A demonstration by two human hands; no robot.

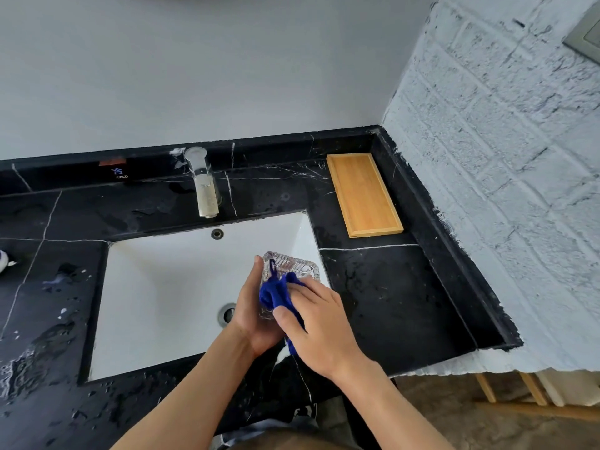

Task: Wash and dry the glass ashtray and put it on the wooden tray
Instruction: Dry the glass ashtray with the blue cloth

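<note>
The clear glass ashtray (293, 266) is held over the right side of the white sink (162, 287). My left hand (251, 315) cups it from the left and below. My right hand (319, 329) presses a blue cloth (276, 292) against the ashtray's near part. The cloth covers much of the glass, and a thin loop of it lies across the ribbed rim. The wooden tray (363, 194) lies bare on the black counter at the back right, near the corner of the walls.
A faucet (204, 185) stands behind the sink, with no water seen running. The black marble counter (389, 303) is wet with droplets, mostly on the left. A white brick wall (503, 157) bounds the right side. A small white object (3, 259) sits at the far left edge.
</note>
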